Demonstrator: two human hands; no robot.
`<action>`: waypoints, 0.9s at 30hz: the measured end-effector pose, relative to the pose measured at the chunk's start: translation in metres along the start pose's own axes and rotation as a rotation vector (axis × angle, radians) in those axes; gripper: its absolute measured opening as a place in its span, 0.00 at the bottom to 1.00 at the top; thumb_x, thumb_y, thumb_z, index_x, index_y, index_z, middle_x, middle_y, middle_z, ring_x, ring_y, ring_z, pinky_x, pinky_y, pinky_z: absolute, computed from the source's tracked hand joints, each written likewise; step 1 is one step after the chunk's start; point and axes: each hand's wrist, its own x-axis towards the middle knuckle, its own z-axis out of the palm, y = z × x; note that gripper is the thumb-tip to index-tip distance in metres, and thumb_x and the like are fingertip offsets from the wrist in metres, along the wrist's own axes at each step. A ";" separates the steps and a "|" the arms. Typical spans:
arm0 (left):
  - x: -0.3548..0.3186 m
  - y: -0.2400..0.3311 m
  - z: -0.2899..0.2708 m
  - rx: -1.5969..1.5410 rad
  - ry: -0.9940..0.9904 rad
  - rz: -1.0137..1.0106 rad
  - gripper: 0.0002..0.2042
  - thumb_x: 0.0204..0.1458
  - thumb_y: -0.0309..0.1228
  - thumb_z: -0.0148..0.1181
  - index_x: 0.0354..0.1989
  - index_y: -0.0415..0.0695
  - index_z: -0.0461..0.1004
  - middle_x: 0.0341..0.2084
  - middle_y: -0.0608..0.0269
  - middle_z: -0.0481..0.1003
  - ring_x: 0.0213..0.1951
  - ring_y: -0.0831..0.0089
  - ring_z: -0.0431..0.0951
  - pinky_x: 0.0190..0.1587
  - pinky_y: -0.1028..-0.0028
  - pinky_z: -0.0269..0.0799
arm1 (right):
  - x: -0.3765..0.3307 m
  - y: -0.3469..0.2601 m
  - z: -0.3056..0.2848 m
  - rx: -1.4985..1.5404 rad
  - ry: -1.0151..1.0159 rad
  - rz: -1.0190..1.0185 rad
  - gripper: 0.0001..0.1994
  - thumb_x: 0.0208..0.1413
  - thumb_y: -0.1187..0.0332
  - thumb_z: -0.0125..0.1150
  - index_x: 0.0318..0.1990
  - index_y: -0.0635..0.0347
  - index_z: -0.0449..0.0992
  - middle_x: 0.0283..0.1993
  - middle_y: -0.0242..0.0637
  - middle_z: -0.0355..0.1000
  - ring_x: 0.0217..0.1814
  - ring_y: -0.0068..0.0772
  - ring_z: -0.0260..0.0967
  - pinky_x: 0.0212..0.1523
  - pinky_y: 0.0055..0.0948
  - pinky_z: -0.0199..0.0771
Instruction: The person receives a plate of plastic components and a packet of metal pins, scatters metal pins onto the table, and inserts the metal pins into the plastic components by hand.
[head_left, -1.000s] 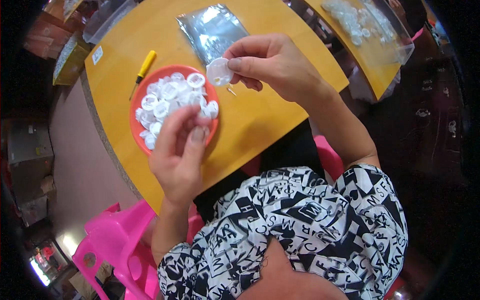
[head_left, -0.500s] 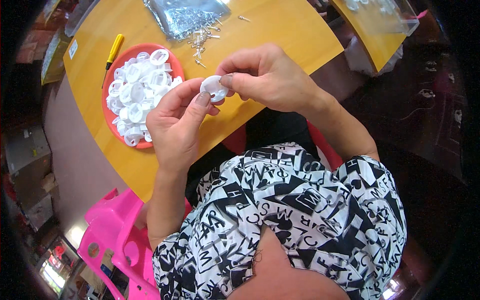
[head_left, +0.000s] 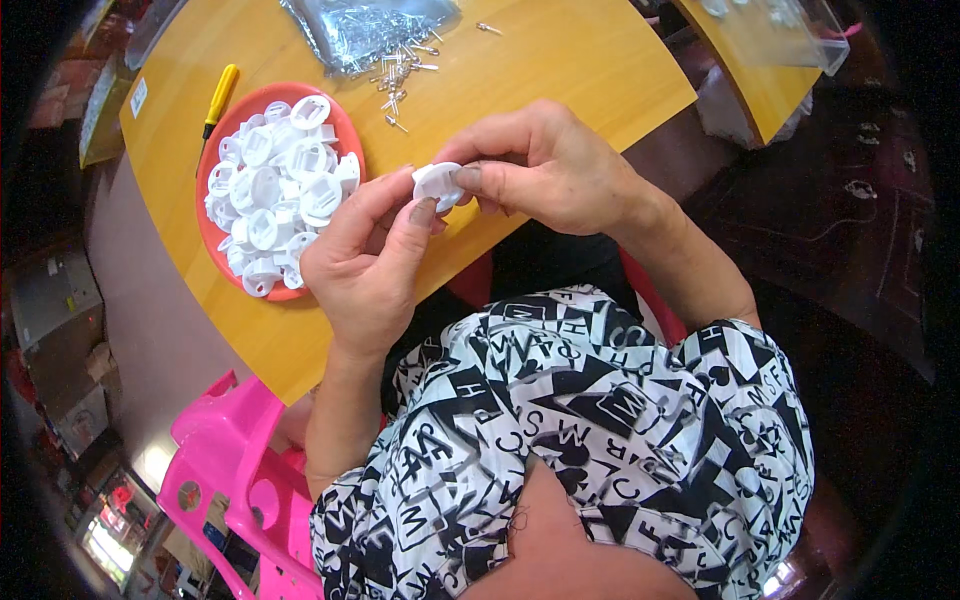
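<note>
A round white plastic part [head_left: 437, 184] is held up above the table, near its front edge. My left hand [head_left: 372, 240] pinches its left and lower side between thumb and fingers. From the right, my right hand [head_left: 540, 170] grips the same part with thumb and bent fingers. Whether a small metal piece sits inside the fingers cannot be made out. To the left, an orange-red plastic plate [head_left: 345, 130] is heaped with similar white plastic parts [head_left: 265, 187]. Beyond my hands lie several loose small metal pins [head_left: 393, 85], spilling from a clear plastic bag [head_left: 365, 30].
A yellow-handled screwdriver [head_left: 222, 95] lies left of the plate. One metal pin [head_left: 489, 28] rests apart on the yellow wooden table [head_left: 580, 60]. A clear container [head_left: 800, 40] stands on another surface at the upper right. A pink plastic chair [head_left: 235, 450] is at the lower left.
The white part has moved slightly right and been tilted in my fingers, showing a different side. My left hand has shifted right with it. Both hands still hold it.
</note>
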 end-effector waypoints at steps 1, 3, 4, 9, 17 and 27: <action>0.000 -0.001 -0.001 0.001 0.002 0.000 0.12 0.53 0.17 0.58 0.46 0.29 0.73 0.36 0.56 0.77 0.33 0.76 0.78 0.37 0.80 0.75 | 0.000 -0.001 0.000 0.036 -0.018 0.043 0.10 0.58 0.71 0.55 0.44 0.67 0.76 0.29 0.29 0.73 0.29 0.15 0.68 0.29 0.16 0.69; -0.001 -0.003 -0.002 0.005 0.006 0.038 0.12 0.53 0.16 0.57 0.46 0.29 0.73 0.36 0.55 0.76 0.33 0.76 0.77 0.37 0.80 0.74 | 0.001 0.001 0.002 0.064 -0.016 0.036 0.10 0.59 0.71 0.55 0.44 0.67 0.77 0.29 0.29 0.73 0.29 0.15 0.69 0.29 0.16 0.69; -0.001 -0.004 -0.001 0.006 0.006 0.038 0.12 0.53 0.16 0.57 0.46 0.29 0.73 0.36 0.55 0.76 0.33 0.76 0.77 0.37 0.80 0.74 | 0.001 0.002 0.003 0.093 -0.011 0.030 0.10 0.59 0.71 0.55 0.44 0.67 0.77 0.29 0.29 0.73 0.28 0.15 0.69 0.29 0.16 0.70; -0.001 -0.007 0.001 0.010 0.020 0.049 0.11 0.52 0.16 0.57 0.45 0.29 0.73 0.37 0.56 0.76 0.33 0.76 0.77 0.36 0.80 0.74 | 0.001 0.007 0.002 0.098 0.004 0.060 0.10 0.59 0.72 0.54 0.44 0.68 0.76 0.29 0.30 0.73 0.28 0.15 0.70 0.29 0.16 0.71; 0.001 -0.001 0.004 -0.009 0.050 -0.045 0.10 0.55 0.20 0.57 0.45 0.31 0.74 0.37 0.57 0.77 0.35 0.75 0.77 0.39 0.78 0.74 | 0.007 0.007 0.002 -0.029 0.043 0.019 0.09 0.55 0.72 0.55 0.39 0.68 0.78 0.27 0.32 0.74 0.27 0.18 0.69 0.28 0.19 0.69; -0.036 0.012 -0.031 0.458 -0.102 0.493 0.15 0.43 0.15 0.62 0.42 0.30 0.72 0.36 0.47 0.74 0.33 0.59 0.76 0.36 0.71 0.74 | 0.052 -0.006 -0.015 -0.413 0.346 -0.067 0.11 0.52 0.66 0.57 0.37 0.65 0.79 0.21 0.37 0.72 0.23 0.20 0.66 0.25 0.25 0.66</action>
